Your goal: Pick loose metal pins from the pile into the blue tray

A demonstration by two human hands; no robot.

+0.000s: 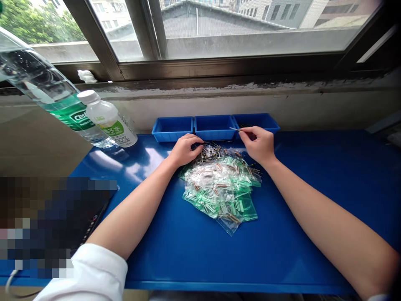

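Observation:
My right hand (pixel 258 144) is closed in a pinch on a thin metal pin (pixel 234 128), held just in front of the right blue bin (pixel 255 121). At the far left edge of the pile, my left hand (pixel 187 149) has its thumb and forefinger close together near some thin dark pins. What lies between those fingertips is too small to make out. Loose pins (pixel 210 154) in black and brass tones lie on top of the pile. Below them are clear and green plastic bags (pixel 216 184) holding small copper-coloured and pale rods.
Against the wall stand a left blue bin (pixel 173 136) and a middle blue bin (pixel 214 134). A large water bottle (pixel 70 108) and a smaller white-capped bottle (pixel 114 127) are at the back left. A dark, partly blurred object (pixel 90 209) lies left on the blue table (pixel 275 255).

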